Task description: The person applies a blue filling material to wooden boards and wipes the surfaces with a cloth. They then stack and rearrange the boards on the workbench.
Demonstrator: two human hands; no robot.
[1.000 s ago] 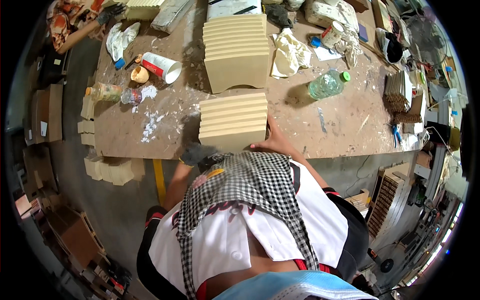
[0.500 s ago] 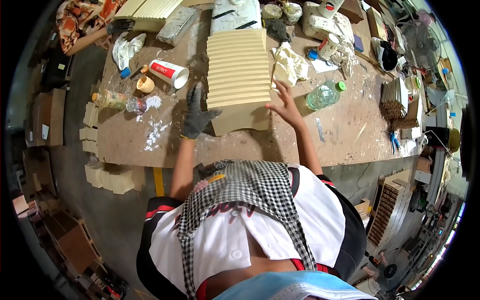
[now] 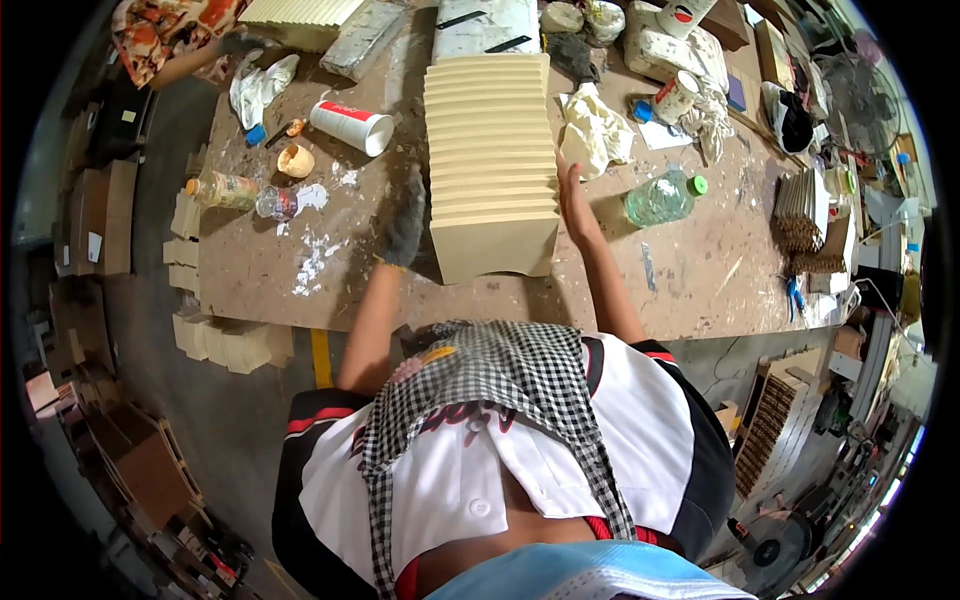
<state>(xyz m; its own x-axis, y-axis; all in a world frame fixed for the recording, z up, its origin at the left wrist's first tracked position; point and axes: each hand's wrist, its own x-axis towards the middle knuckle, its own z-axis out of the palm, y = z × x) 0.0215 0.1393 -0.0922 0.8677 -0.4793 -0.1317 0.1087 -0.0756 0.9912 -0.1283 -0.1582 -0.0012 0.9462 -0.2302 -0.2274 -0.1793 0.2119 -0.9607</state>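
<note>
A long row of overlapping beige panels [image 3: 492, 170] lies on the worktable in front of me, its steps running away toward the far side. The nearest panel has a curved cut in its front edge. My left hand [image 3: 403, 222], in a dark grey glove, is held upright along the row's left side, fingers stretched out, close to the edges. On the other side my bare right hand [image 3: 574, 205] has its fingers straight and lies against or very near the right edges; contact is hard to tell. Neither hand grasps anything.
The stained worktable [image 3: 330, 285] also carries a paper cup [image 3: 350, 128], a green-capped bottle [image 3: 662, 198], small bottles [image 3: 222, 190], a cream cloth [image 3: 594, 130] and a white block [image 3: 486, 30]. A co-worker's gloved hand [image 3: 243, 42] is at another panel stack [image 3: 300, 20], far left.
My hands have straightened from a spread pose beside the near panels to lying along the row's sides. The right hand has moved in toward the edges. The whole view has shifted slightly.
</note>
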